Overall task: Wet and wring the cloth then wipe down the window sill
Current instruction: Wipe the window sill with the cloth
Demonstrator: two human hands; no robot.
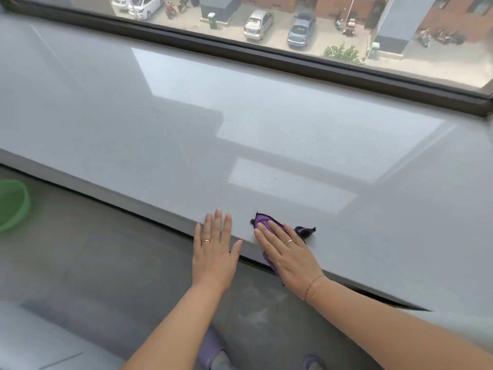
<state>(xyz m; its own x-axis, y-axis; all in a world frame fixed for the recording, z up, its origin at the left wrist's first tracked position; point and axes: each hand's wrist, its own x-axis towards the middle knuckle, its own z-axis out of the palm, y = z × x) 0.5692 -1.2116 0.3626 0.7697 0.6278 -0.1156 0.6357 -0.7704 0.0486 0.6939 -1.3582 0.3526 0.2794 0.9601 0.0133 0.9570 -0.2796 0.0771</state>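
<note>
A wide, glossy grey window sill (240, 134) runs across the view below a dark window frame (266, 58). A small purple cloth (262, 221) lies on the sill near its front edge. My right hand (286, 252) lies flat on the cloth with fingers extended, pressing it against the sill; cloth corners stick out past the fingertips and to the right. My left hand (214, 249) rests flat and empty on the sill's front edge, just left of the cloth, fingers apart.
A green basin (13, 204) stands on the grey floor at the far left, below the sill. The sill's front edge (133, 206) runs diagonally from upper left to lower right. Through the glass are parked cars far below.
</note>
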